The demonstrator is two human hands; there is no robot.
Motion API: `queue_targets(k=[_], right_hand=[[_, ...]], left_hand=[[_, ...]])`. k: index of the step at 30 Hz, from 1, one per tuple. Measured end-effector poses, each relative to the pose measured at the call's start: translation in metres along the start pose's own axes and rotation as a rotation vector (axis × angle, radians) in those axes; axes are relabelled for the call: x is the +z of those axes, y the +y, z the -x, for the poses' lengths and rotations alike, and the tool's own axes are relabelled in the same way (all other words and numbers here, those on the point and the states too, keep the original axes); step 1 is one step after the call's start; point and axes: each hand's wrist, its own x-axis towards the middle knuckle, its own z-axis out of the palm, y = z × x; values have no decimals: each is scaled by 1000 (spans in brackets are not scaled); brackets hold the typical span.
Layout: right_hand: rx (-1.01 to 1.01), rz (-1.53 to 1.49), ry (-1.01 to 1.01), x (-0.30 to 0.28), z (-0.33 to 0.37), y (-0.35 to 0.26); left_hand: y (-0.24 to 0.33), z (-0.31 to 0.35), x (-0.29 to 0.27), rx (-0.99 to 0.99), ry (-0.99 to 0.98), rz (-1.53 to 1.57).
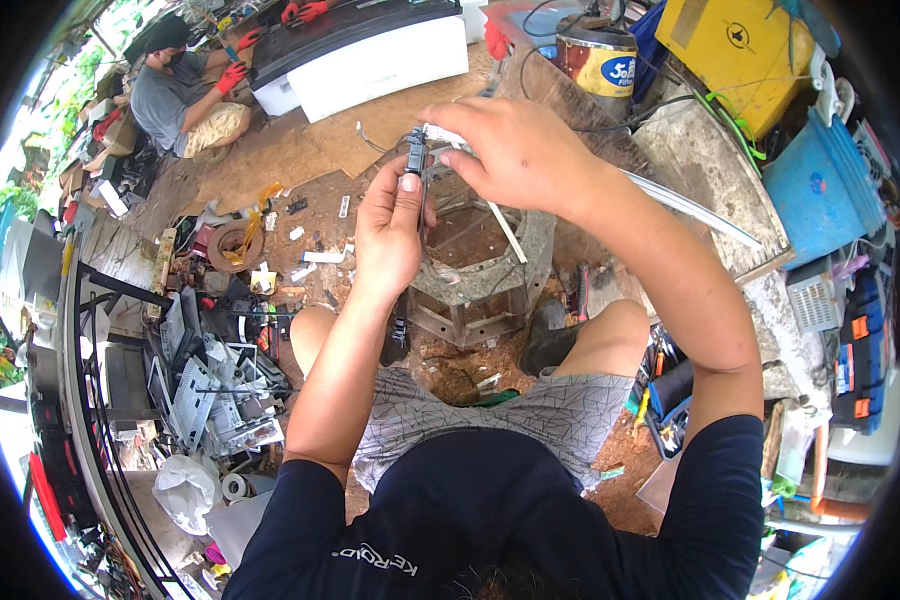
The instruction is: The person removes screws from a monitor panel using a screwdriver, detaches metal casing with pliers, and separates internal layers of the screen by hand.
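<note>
In front of me, above an eight-sided grey frame (454, 288), my left hand (390, 238) is closed around a small black part (416, 152), its thumb pressed on the near end. A thin dark cable hangs from that part along the hand. My right hand (528, 158) reaches in from the right, fingers pinched on a white piece (442, 134) that meets the far end of the black part. What kind of part it is, I cannot make out. Below the right fingers a narrow white strip (506, 232) slants down over the frame's opening.
Long white strips (695, 212) lie beyond my right forearm. Metal and plastic scrap (205, 395) is heaped at left. At the far left a person (175, 95) in red gloves sits beside a large white unit (380, 75). A round tin (597, 62) and yellow case (735, 50) stand far right.
</note>
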Motion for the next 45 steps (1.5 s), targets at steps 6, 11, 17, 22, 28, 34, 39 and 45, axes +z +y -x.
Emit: queue_targets(k=[6, 11, 17, 22, 28, 34, 39, 45], right_hand=[[-27, -7, 54, 1, 1, 1], [6, 5, 6, 3, -2, 1], [5, 19, -9, 6, -2, 0], [25, -9, 4, 8, -5, -1], [37, 19, -29, 10, -7, -3], [41, 3, -47, 15, -4, -6], [60, -6, -14, 18, -5, -7], [65, 15, -40, 21, -3, -4]], left_hand=[[-1, -2, 4, 73, 27, -57], [5, 4, 6, -22, 54, -104], [5, -4, 13, 90, 138, 137], [-1, -13, 7, 90, 146, 179], [-9, -18, 6, 172, 174, 233], [-12, -22, 5, 174, 204, 153], [-11, -23, 7, 180, 234, 172], [-9, -22, 2, 119, 168, 99]])
